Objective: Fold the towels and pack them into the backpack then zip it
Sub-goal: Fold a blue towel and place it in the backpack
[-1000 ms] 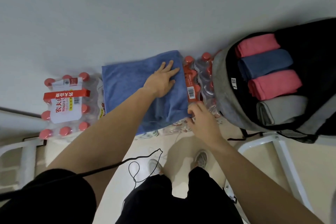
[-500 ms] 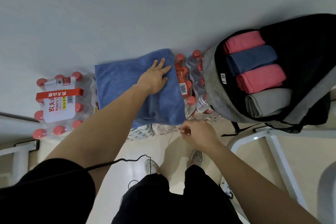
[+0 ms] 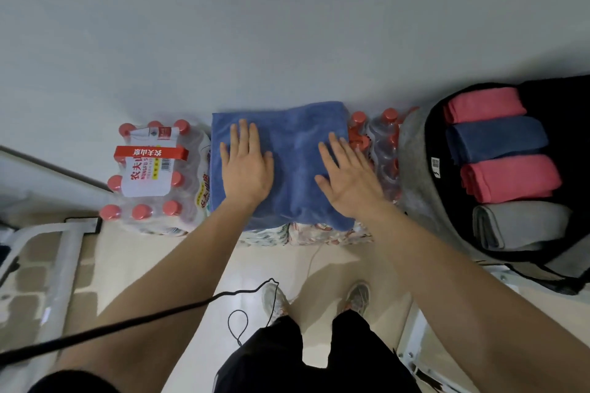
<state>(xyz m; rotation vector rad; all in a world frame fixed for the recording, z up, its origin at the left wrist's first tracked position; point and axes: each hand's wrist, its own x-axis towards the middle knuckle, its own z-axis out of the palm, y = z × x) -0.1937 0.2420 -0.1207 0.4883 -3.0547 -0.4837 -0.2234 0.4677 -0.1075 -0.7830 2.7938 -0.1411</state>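
Head view: the writing comes first. On my left stands a shrink-wrapped pack of clear water bottles with red caps [image 3: 153, 175]. Its white label [image 3: 145, 177] reads "NONGFU S" under large red Chinese characters, with a barcode beside them. A red band [image 3: 150, 152] across the pack carries white Chinese characters that look upside down to me. On the grey rim of the grey-and-black fabric backpack [image 3: 415, 169] a small white tag [image 3: 435, 166] shows dark print too small for me to read.

The folded blue terry towel [image 3: 293, 166] lies flat on top of a 2nd shrink-wrapped pack of red-capped bottles [image 3: 380, 150], between the labelled pack and the backpack, against the pale wall.

My left hand [image 3: 247, 166] lies palm down on the towel's left half, its fingers [image 3: 244, 137] straight, slightly apart, pointing at the wall and holding nothing. My right hand [image 3: 349, 183] lies palm down on the right half, its fingers [image 3: 338, 150] straight and fanned, angled toward the left and holding nothing. Both forearms are bare and reach forward from my body.

The backpack sits open on my right, just beside the bottles. 4 rolled towels are lined up inside: a pink one [image 3: 483, 104] farthest from me, then a dark blue one [image 3: 496, 137], another pink one [image 3: 510, 177] and a grey one [image 3: 523, 223] nearest.
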